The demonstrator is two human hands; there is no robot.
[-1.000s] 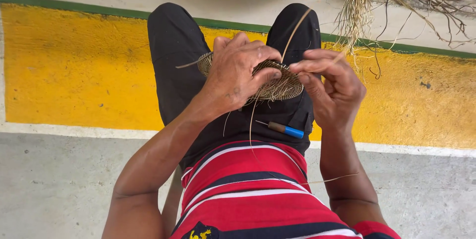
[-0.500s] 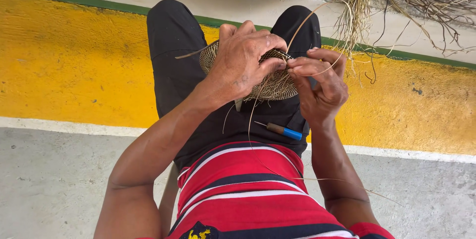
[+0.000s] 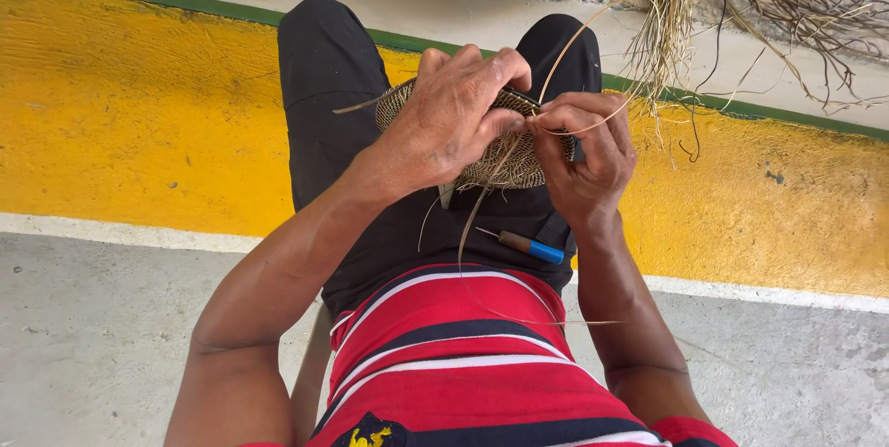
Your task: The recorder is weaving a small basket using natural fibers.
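Straw disc lay gripped under the left hand while the right hand pinched a strand, which needed steady tension.

A coarse, matt mat of woven dry fibre is seen. Dry straw looks rough. The awl has a glossy blue plastic handle; shorts are matt cloth.

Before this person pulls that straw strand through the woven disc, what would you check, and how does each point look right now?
1. Left hand steadies the woven disc: ok.
2. Right hand pinches the strand: ok.
3. Strand runs free, unsnagged: cannot tell.
4. Blue-handled tool rests on the lap within reach: ok.
5. Spare straw bundle lies close ahead: ok.
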